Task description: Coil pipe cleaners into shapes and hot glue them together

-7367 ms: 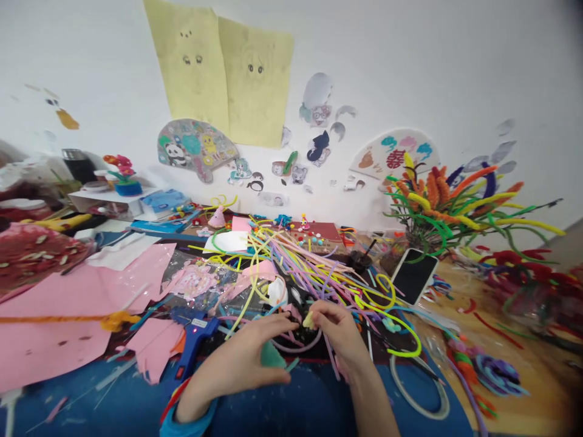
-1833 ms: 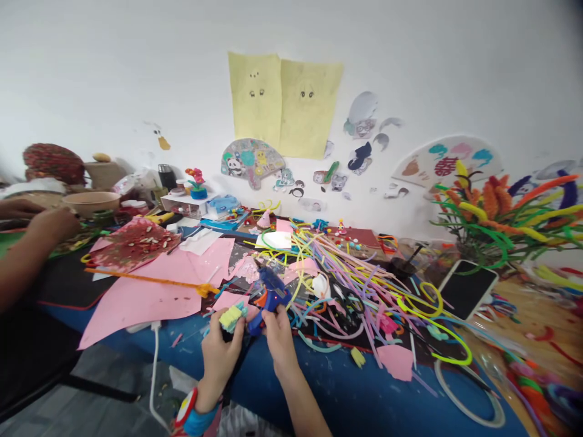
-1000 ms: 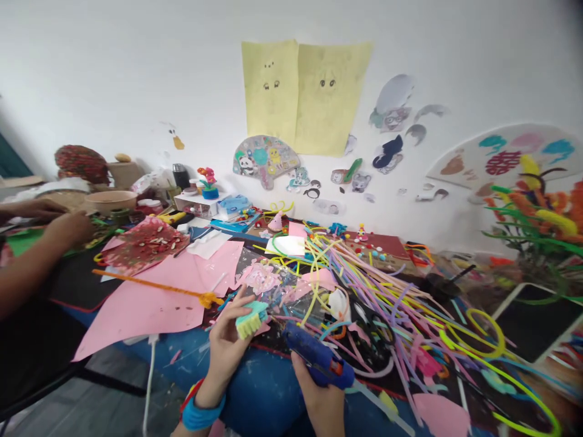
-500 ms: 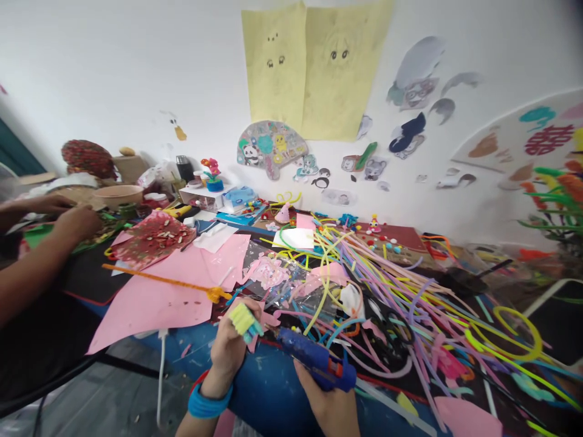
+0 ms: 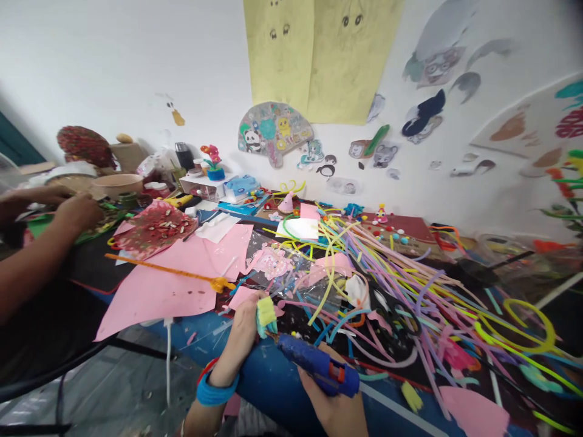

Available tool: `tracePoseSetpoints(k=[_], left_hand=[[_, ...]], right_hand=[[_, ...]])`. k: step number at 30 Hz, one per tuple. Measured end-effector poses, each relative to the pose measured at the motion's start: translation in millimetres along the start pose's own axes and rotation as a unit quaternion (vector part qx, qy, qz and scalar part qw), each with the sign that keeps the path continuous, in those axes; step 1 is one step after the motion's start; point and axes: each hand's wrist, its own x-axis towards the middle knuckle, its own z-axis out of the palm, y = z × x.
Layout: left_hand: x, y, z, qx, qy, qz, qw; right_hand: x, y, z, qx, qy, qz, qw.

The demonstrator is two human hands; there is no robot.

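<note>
My left hand (image 5: 245, 325), with a blue band at its wrist, pinches a small bundle of pipe cleaner pieces (image 5: 266, 309), pale yellow above and light blue below. My right hand (image 5: 334, 394) is wrapped round the handle of a blue hot glue gun (image 5: 314, 364) with an orange-red part near its rear. The gun points left, its nozzle (image 5: 272, 335) right at the bundle's lower edge; whether they touch I cannot tell. A clear glue stick (image 5: 401, 409) runs back from the gun. Pink paper (image 5: 170, 297) lies left of the bundle.
Loose pipe cleaners (image 5: 392, 261) cover the table's right side, with black scissors (image 5: 405, 315) among them. An orange pipe cleaner stem (image 5: 168, 269) rests on the pink paper. At the left, another person's hands (image 5: 77, 212) work near a bowl (image 5: 118, 184). A white cable (image 5: 169, 364) hangs off the edge.
The bundle has turned in my left hand, and the nozzle now sits at its lower edge. The head view has shifted slightly, lowering the wall in view.
</note>
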Motion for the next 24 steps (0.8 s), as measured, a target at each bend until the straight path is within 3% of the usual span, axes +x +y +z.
tracePoseSetpoints(k=[12,24], left_hand=[[0,7,2,0.004,0.028,-0.008,1.000],[3,-5,-2,-0.033,0.035,-0.010,0.999]], right_hand=[[-11,22,0,-0.047,0.012,0.019,0.999],[-15,33,6,-0.040,0.043,0.077,0.995]])
